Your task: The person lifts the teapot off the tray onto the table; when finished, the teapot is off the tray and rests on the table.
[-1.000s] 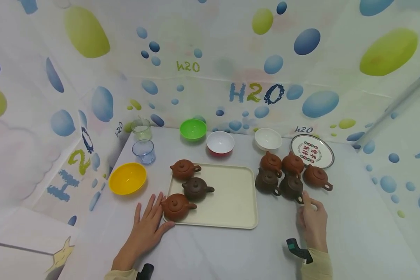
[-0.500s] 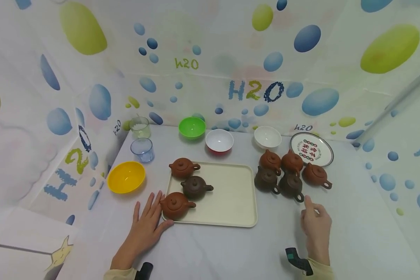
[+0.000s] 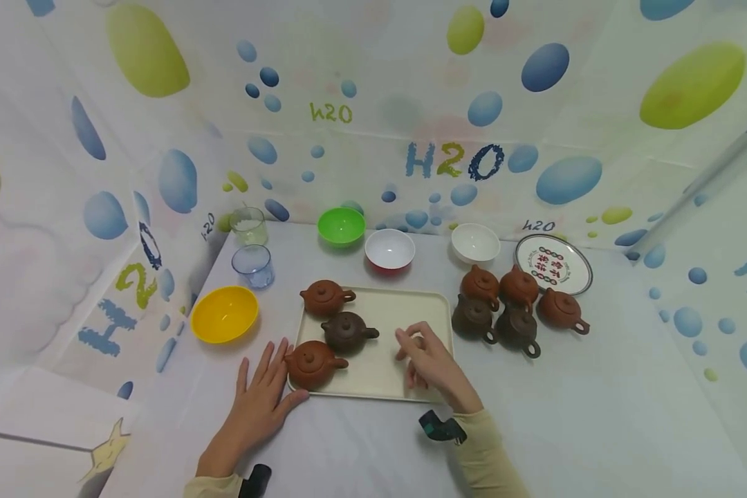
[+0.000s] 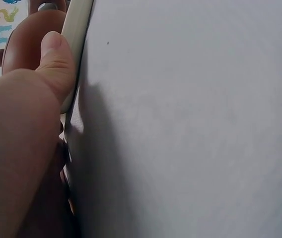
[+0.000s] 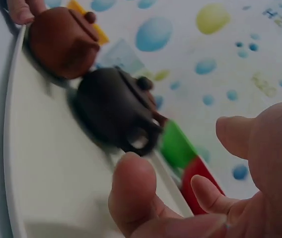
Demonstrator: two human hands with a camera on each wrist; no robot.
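Observation:
My left hand (image 3: 258, 404) lies flat, fingers spread, at the near left corner of the cream tray (image 3: 380, 373). In the left wrist view its thumb rests on the rim, beside a reddish-brown teapot (image 4: 27, 42). Above the tray's right half hovers my right hand (image 3: 434, 365), fingers loosely bent and holding nothing. Nearest to it is the dark brown teapot (image 3: 347, 333), whose handle points right. Two reddish-brown teapots, one nearer (image 3: 312, 365) and one farther (image 3: 325, 297), also stand on the tray's left side. The right wrist view shows fingers apart before the dark teapot's handle (image 5: 143, 139).
Right of the tray stand several teapots in a cluster, including a dark one (image 3: 517, 328) and a reddish one (image 3: 561, 311). An oval plate (image 3: 569, 266) lies behind them. Green (image 3: 341, 228), red-and-white (image 3: 390, 250), white (image 3: 476, 243) and yellow (image 3: 225, 315) bowls and two glasses (image 3: 253, 266) surround the tray.
My right hand has left the handle of the dark teapot in the right cluster and swung left over the tray. The left hand and the teapots have stayed nearly still.

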